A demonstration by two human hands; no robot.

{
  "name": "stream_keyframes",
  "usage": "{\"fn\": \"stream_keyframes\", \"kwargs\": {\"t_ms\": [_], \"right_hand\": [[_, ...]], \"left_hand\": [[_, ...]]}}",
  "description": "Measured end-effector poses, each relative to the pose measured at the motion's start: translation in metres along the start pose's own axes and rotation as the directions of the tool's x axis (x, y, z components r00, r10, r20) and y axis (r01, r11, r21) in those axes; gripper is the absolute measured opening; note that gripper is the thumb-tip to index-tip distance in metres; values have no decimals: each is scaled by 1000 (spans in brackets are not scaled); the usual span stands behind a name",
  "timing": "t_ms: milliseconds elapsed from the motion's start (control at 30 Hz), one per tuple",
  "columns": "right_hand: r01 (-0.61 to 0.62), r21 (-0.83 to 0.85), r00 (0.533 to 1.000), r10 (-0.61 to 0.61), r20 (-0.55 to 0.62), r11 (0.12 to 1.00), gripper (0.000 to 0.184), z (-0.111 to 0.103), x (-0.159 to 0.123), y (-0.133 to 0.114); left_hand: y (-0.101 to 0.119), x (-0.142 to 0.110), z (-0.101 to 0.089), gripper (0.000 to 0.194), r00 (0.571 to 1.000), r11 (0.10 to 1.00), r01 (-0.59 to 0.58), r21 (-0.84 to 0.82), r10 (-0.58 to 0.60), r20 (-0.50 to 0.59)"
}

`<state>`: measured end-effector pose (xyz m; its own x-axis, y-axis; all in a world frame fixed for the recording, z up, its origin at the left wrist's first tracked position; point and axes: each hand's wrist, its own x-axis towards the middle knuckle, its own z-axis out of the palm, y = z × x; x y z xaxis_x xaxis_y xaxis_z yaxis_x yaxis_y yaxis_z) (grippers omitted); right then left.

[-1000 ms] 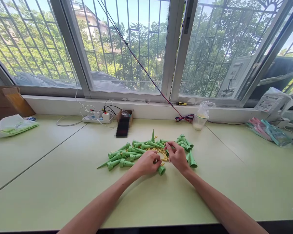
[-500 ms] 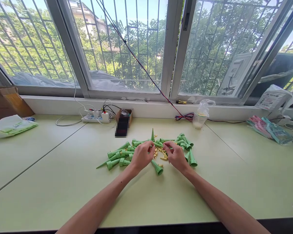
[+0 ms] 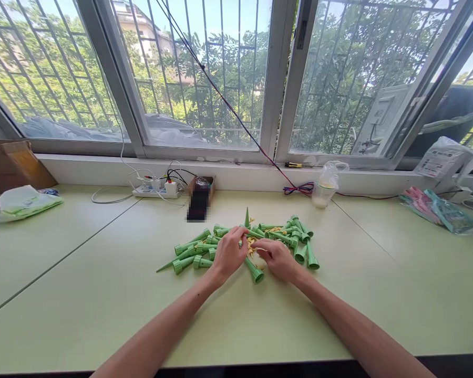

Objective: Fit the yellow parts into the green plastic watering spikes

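Yellow pegs [image 3: 251,252], loose: by the right hand's [image 3: 279,259] fingertips, beside the left hand [image 3: 230,252]; either grip, I cannot tell.

Workroom, long table [image 3: 102,315], loose green parts [image 3: 254,270]

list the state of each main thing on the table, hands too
Left hand: curled, grip unclear
Right hand: bent, grip unclear
Yellow pieces: loose, scattered
Rear green cone: standing, tip up
Front green cone: lying, wide end toward person
Cup: upright, bag at top
Power strip: plugs inserted
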<state>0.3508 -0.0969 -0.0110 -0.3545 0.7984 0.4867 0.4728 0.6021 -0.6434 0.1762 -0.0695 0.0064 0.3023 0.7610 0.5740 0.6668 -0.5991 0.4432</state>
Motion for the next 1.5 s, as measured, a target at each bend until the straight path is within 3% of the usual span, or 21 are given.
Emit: {"fn": "stream_keyframes", "kwargs": {"t_ms": [400,867,1000,1200,1500], "right_hand": [[-11,-48,999,13,47,999,37,0,-2,1],[12,-135,995,2,100,991,22,3,-4,7],[-25,-124,998,32,55,992,19,4,-3,5],[-36,-49,990,29,-138,998,17,2,1,0],[-67,5,984,67,-167,998,16,-1,1,-7]], "left_hand": [[5,-1,2,19,1000,999,1,-46,-1,-2],[4,-3,5,19,999,998,-22,-65,24,35],[3,-3,6,18,999,996,-15,-86,18,39],[8,-4,4,23,994,992,-37,-122,50,100],[10,-4,2,29,987,983,-65,-170,89,137]]}}
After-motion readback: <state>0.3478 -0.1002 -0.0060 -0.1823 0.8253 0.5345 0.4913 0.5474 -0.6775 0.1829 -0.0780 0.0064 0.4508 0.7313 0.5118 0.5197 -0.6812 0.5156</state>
